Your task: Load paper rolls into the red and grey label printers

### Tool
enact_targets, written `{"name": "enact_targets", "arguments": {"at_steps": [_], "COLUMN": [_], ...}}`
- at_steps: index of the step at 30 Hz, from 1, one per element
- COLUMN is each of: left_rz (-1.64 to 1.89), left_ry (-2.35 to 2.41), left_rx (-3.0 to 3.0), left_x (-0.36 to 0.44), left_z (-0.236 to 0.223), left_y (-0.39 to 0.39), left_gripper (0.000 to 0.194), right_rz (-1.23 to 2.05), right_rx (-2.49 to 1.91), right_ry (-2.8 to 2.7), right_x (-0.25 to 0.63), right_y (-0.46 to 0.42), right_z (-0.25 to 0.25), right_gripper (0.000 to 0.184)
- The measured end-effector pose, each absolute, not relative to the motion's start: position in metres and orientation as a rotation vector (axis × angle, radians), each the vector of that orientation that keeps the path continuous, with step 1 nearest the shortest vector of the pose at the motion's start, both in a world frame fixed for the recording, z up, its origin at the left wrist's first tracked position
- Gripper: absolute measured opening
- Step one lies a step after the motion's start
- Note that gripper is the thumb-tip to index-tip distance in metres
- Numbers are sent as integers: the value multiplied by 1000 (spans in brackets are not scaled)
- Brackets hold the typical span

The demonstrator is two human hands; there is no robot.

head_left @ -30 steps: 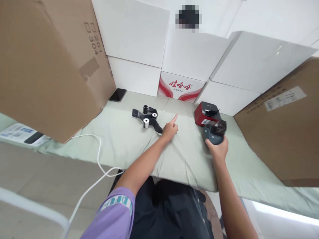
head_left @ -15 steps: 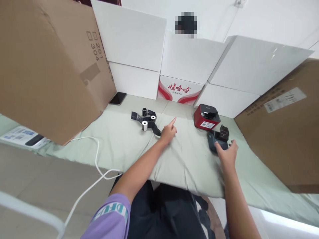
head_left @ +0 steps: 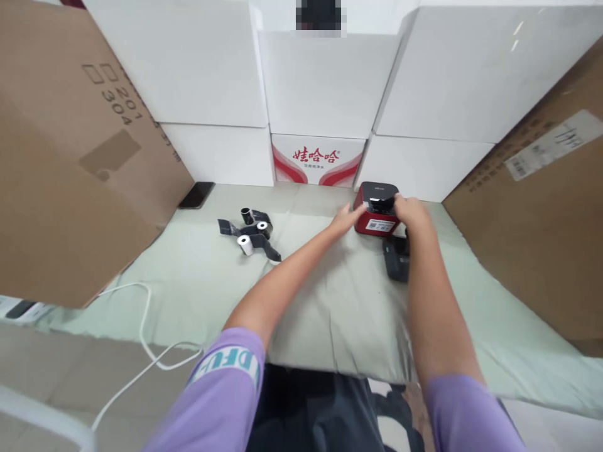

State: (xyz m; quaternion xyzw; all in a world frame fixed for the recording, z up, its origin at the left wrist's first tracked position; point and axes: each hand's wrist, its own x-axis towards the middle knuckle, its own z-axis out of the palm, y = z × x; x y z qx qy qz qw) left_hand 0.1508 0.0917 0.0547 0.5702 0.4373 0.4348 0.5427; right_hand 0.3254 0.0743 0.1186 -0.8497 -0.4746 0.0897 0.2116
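Observation:
A red box-shaped device with a black top point(head_left: 374, 225) sits toward the back right of the cloth-covered table, a white label on its front. My left hand point(head_left: 347, 221) reaches its left side, fingers stretched out and touching near the front edge, thumb apart. At its upper right edge, my right hand point(head_left: 414, 212) has its fingers bent over the rim; the fingertips are partly hidden. Just in front of it lies a dark handheld device point(head_left: 396, 258), partly covered by my right forearm. To the left, a white paper roll point(head_left: 245, 245) lies among black curled strips point(head_left: 265, 243) and small rolls.
A black phone point(head_left: 196, 195) lies at the back left. Large cardboard cartons point(head_left: 61, 188) stand on both sides, and white boxes point(head_left: 315, 81) wall off the back. A white cable point(head_left: 146, 314) crosses the front left edge. A person's head, blurred, shows behind the boxes.
My right hand has left the dark handheld device and moved up to the red device. My left hand has moved right from beside the black strips to the red device's left side. The view has shifted.

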Motion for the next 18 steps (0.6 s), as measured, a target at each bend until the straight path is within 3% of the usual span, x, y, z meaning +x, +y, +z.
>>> {"name": "enact_targets", "arguments": {"at_steps": [4,7,11,18], "left_rz": [1014,1030,1136,1291], "left_ry": [1032,1056,1144,1366], "left_rx": [1190,1184,1184,1446], "left_x": [182,178,147,61], "left_z": [51,46,48,61], "left_y": [119,122,113,51], "left_gripper": [29,21,22,31], "right_rz": [100,-16,-105,27], "right_rx": [-2382,-2350,-2098,-1761], "right_ry": [-1212,-1133,-1228,-1411], "right_x": [300,277,253,206], "right_y": [69,61,62,28], "right_z": [103,103,107,93], "right_gripper": [51,47,46,55]}}
